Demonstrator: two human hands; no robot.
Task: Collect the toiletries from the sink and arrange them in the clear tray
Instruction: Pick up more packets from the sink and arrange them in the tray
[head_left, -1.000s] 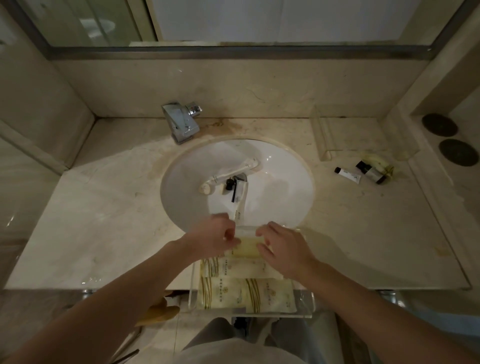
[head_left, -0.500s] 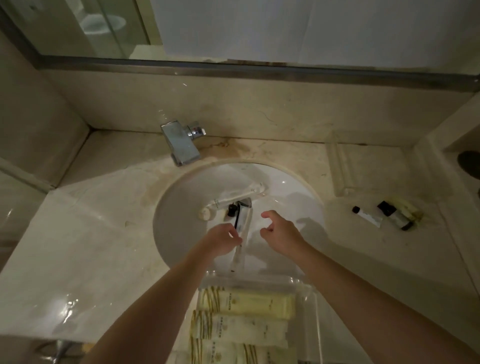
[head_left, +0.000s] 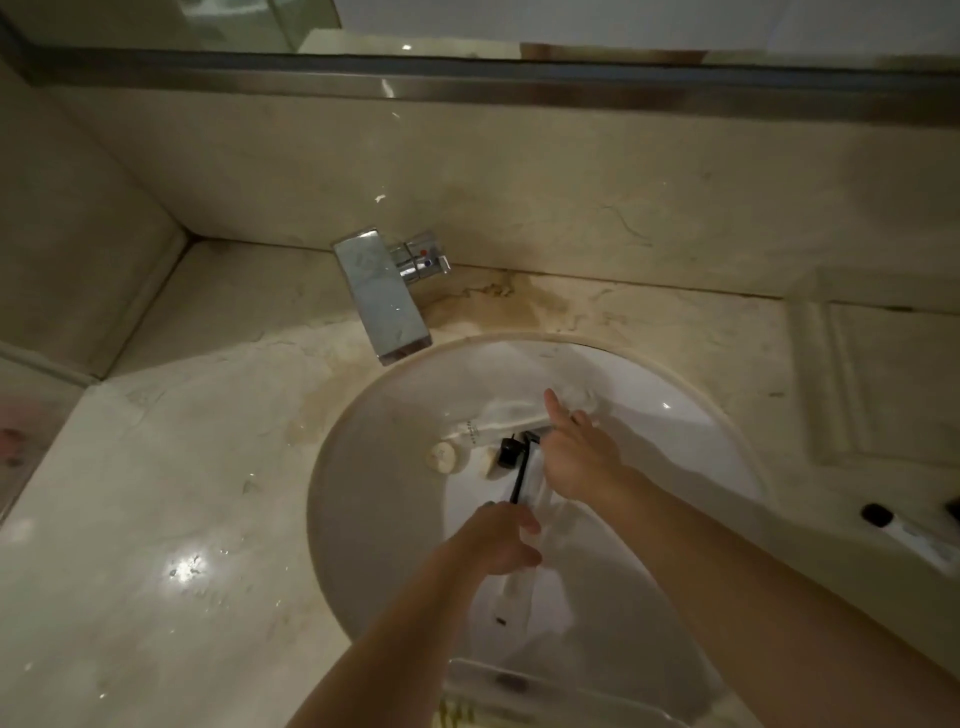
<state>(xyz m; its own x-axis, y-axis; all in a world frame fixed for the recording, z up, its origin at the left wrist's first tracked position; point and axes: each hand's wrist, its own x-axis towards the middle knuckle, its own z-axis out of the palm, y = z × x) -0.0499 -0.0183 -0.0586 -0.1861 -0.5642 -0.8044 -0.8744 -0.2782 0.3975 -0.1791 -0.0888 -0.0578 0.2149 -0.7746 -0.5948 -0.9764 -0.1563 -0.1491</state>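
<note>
Several toiletries lie in the white sink (head_left: 374, 519): a long white item in clear wrap (head_left: 488, 423), a round cream cap (head_left: 441, 457), a small black-capped bottle (head_left: 506, 452) and a clear packet with a black comb (head_left: 519, 483). My left hand (head_left: 493, 543) curls its fingers and thumb around the lower part of that packet. My right hand (head_left: 576, 460) reaches over the drain with fingers spread, touching the right end of the long wrapped item. The clear tray (head_left: 524, 686) shows at the bottom edge, with striped cream packets (head_left: 457, 714) inside.
A chrome faucet (head_left: 384, 296) stands behind the basin on the beige marble counter (head_left: 171, 519). At the right edge lies a small white tube with a black cap (head_left: 904, 530). A clear stand (head_left: 883, 379) sits at the back right.
Both hands left the tray and went forward into the sink. The left hand closed over the comb packet and the right reached the wrapped item. The view tilted toward the basin.
</note>
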